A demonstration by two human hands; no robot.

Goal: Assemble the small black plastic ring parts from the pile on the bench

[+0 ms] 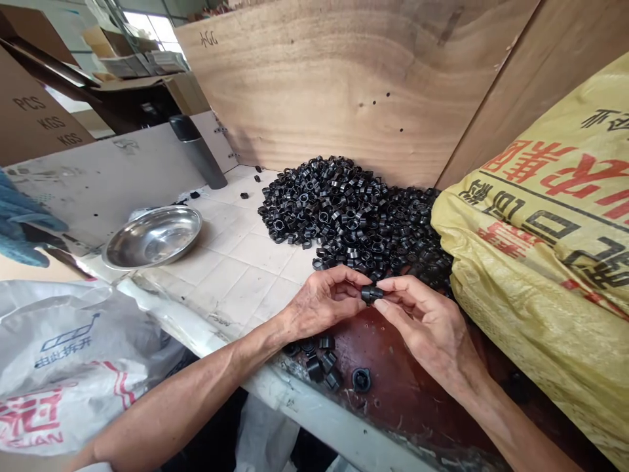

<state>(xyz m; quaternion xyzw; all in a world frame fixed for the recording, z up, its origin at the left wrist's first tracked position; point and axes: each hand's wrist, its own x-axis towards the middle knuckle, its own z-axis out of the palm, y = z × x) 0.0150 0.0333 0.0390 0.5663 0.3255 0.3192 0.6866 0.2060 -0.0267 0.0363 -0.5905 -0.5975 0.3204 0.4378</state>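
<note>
Between the fingertips of both hands is a small black plastic fitting (371, 295), held just above the dark red board (393, 354). My left hand (324, 298) pinches its left end, and my right hand (427, 321) pinches the right end with thumb and fingers. Beyond them rises a large pile of black plastic rings (334, 210). Several loose black caps (324, 367) lie below my left hand, and a single round black cap (361, 379) sits a little to their right.
A steel bowl (153, 237) and a dark bottle (199, 152) stand on the left of the tabletop. A plywood panel (319, 85) closes the back. A yellow woven sack (535, 249) bulges in at right; a white sack (73, 367) and a blue glove (24, 216) are at left.
</note>
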